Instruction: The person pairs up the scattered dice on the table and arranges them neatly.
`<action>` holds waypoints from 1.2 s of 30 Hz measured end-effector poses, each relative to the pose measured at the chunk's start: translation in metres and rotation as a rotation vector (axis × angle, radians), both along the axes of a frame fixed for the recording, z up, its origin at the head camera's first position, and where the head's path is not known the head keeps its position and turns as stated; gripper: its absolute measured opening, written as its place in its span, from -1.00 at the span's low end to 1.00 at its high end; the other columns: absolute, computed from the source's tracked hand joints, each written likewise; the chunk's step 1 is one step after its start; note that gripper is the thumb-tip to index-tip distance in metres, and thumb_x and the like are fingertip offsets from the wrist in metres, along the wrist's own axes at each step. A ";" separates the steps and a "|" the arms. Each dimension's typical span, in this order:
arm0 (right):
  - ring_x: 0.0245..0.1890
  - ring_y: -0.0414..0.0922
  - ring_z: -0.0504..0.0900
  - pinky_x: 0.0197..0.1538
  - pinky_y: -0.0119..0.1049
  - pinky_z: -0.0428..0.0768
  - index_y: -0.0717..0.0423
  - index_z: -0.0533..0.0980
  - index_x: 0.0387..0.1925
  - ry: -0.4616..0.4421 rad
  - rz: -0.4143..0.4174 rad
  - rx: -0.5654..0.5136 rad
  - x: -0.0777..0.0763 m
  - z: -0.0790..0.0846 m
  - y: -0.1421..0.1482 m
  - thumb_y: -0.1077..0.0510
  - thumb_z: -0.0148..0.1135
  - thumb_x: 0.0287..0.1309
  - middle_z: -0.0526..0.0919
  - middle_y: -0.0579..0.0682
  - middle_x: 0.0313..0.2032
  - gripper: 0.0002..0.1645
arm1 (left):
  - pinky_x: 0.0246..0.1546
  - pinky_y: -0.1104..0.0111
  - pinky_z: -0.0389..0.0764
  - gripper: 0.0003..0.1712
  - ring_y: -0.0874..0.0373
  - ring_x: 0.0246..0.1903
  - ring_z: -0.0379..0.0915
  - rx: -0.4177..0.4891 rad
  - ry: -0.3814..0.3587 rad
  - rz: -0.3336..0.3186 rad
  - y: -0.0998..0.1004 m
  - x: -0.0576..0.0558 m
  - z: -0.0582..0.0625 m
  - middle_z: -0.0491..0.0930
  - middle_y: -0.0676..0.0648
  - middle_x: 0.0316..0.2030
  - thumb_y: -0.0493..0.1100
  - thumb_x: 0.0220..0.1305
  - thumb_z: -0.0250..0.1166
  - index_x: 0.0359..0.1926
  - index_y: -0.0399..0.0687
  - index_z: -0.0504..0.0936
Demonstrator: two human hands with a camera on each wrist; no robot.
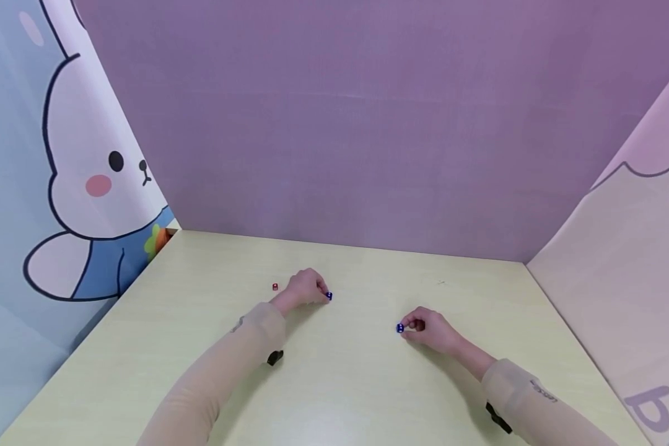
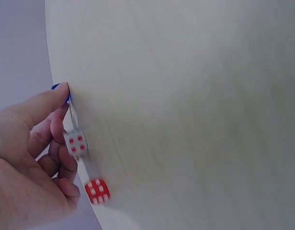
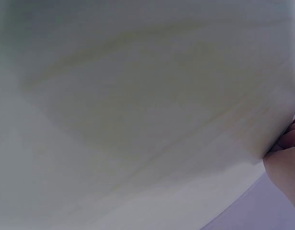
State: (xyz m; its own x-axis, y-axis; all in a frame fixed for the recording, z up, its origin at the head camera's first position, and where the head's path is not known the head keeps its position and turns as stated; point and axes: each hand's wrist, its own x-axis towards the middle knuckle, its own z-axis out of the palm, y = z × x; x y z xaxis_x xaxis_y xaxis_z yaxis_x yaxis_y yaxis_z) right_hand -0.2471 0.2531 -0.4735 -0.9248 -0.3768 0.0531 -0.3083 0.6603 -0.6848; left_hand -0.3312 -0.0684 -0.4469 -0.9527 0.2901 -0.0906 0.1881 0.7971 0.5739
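Note:
With thumb and fingertips, my left hand (image 1: 306,287) pinches a blue die (image 1: 329,296) at the table's middle. Only a sliver of that blue die (image 2: 61,87) shows past the thumb in the left wrist view. A white die with red dots (image 2: 75,143) appears beside the curled fingers there, and I cannot make it out in the head view. The red die (image 1: 275,287) with white dots lies left of the left hand. Farther right and nearer me, my right hand (image 1: 433,329) pinches another blue die (image 1: 399,327), out of sight in the right wrist view.
The pale wooden table (image 1: 334,384) meets a purple backdrop (image 1: 368,155) at its far edge. A rabbit-print cloth (image 1: 106,124) hangs at the left, and a pale printed cloth (image 1: 624,266) at the right. Small marks (image 1: 441,282) show on the tabletop.

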 end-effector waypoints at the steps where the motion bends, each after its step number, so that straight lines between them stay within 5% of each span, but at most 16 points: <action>1: -0.41 -0.18 0.35 -0.38 -0.45 0.37 0.16 0.57 -0.28 0.000 0.003 -0.003 0.000 0.000 0.000 0.20 0.38 0.02 0.47 -0.05 -0.40 -0.80 | -0.22 0.26 0.41 -0.83 0.17 -0.45 0.44 0.000 0.001 -0.003 0.002 0.001 0.000 0.59 0.11 -0.53 -0.10 -0.10 0.52 -0.48 0.02 0.69; 12: -0.40 -0.18 0.35 -0.37 -0.46 0.38 0.16 0.57 -0.28 -0.008 -0.008 -0.004 0.001 0.001 0.000 0.22 0.37 0.02 0.48 -0.05 -0.40 -0.80 | -0.29 0.32 0.43 -0.82 0.20 -0.45 0.44 0.066 -0.029 -0.005 0.023 0.017 -0.003 0.60 0.11 -0.54 -0.13 -0.15 0.54 -0.48 0.00 0.70; 19: -0.40 -0.18 0.36 -0.36 -0.45 0.40 0.16 0.57 -0.28 -0.015 -0.016 -0.008 0.001 -0.001 0.001 0.22 0.37 0.01 0.48 -0.05 -0.40 -0.80 | -0.05 0.17 0.37 -0.82 0.23 -0.49 0.45 0.040 -0.004 -0.025 0.035 0.029 -0.003 0.61 0.16 -0.56 -0.07 -0.16 0.54 -0.51 0.06 0.69; 26: -0.41 -0.20 0.35 -0.38 -0.47 0.38 0.12 0.58 -0.29 0.011 -0.013 0.003 -0.001 -0.003 0.001 0.22 0.38 0.00 0.48 -0.07 -0.41 -0.81 | -0.25 0.30 0.41 -0.80 0.24 -0.49 0.44 0.050 -0.003 -0.052 0.053 0.039 -0.008 0.59 0.18 -0.57 -0.06 -0.19 0.55 -0.54 0.10 0.67; 36: -0.40 -0.17 0.36 -0.37 -0.45 0.40 0.12 0.58 -0.27 -0.003 -0.016 0.021 -0.002 -0.003 0.001 0.21 0.37 0.01 0.47 -0.07 -0.41 -0.80 | -0.13 0.26 0.40 -0.79 0.26 -0.53 0.42 0.066 0.030 -0.067 0.076 0.052 -0.008 0.57 0.20 -0.63 -0.06 -0.22 0.57 -0.58 0.10 0.66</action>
